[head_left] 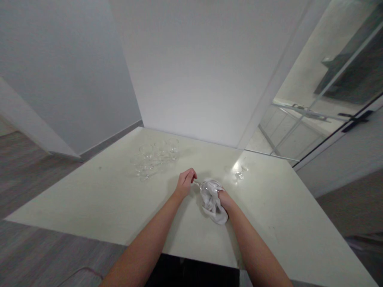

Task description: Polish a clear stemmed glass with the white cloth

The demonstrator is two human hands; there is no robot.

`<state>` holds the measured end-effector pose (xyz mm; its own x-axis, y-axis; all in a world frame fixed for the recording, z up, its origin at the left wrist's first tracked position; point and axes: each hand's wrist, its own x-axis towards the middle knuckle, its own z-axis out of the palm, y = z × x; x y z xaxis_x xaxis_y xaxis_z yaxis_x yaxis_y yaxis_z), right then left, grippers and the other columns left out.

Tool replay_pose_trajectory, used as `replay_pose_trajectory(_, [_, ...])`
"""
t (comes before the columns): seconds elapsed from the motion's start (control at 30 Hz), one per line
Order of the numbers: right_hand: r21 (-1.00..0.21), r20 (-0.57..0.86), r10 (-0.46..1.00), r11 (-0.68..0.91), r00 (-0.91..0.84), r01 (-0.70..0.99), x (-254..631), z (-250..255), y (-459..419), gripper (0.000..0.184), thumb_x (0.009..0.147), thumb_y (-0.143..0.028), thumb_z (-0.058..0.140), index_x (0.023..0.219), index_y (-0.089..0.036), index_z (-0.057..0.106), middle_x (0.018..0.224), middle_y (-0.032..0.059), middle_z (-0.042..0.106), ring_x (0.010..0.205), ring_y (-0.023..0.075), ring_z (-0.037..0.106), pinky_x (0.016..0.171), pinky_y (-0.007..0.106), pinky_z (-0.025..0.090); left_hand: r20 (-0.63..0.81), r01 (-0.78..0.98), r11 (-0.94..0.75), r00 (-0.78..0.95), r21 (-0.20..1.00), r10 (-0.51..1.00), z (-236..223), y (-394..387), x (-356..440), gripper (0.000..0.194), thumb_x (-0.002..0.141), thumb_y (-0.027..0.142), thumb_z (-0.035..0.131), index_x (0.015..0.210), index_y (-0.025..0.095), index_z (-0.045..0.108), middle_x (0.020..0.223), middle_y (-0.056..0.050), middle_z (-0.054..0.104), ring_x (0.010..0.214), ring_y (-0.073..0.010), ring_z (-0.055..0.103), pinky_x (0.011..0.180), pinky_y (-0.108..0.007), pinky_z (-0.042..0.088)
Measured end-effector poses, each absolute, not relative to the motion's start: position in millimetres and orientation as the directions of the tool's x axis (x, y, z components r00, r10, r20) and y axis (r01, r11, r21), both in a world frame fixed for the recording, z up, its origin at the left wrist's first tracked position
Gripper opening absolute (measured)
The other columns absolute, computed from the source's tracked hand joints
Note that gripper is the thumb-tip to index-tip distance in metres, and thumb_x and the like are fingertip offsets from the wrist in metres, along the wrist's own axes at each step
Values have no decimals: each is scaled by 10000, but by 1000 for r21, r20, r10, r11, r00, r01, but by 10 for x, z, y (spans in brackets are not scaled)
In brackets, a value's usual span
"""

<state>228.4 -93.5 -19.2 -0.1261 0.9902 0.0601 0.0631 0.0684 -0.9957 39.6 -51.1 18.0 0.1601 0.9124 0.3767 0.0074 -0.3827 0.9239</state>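
Observation:
My left hand (185, 182) is closed in a pinch on the stem of a clear wine glass (206, 185) held sideways over the pale table (98, 199). My right hand (225, 200) is closed on a white cloth (212, 203) that is bunched over and partly inside the glass bowl, so most of the glass is hidden. Both forearms reach in from the near edge.
Several clear stemmed glasses (154, 159) stand grouped at the back left of the table. One more glass (239, 172) stands alone at the back right. White walls close off the far side, and a glass door panel is at the right.

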Motion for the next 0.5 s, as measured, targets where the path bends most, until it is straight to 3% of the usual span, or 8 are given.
replay_pose_trajectory(0.1, [-988,90,983,108,-157,108,2298,-105,-939,271,719,-319,649,955,-193,687,896,48,718,953,229,627,923,380,465,388,14,-396,172,918,906,183,-517,392,442,909,475,372,634,168,532,552,19,417,524,-110,391,515,-257,305])
replay_pose_trajectory(0.3, [-990,127,951,139,-283,21,2265,-77,-954,250,715,-351,674,906,-190,682,828,24,701,762,182,617,770,313,500,383,10,-392,190,920,904,187,-536,395,443,914,470,371,633,167,533,550,20,419,520,-109,386,513,-260,302])
replay_pose_trajectory(0.5, [-990,71,994,80,-79,114,2258,-106,-972,344,719,-440,668,951,-187,694,883,103,710,977,283,615,969,414,428,372,-5,-377,170,926,912,176,-519,403,441,913,476,372,642,167,533,551,23,413,517,-106,383,506,-256,299])
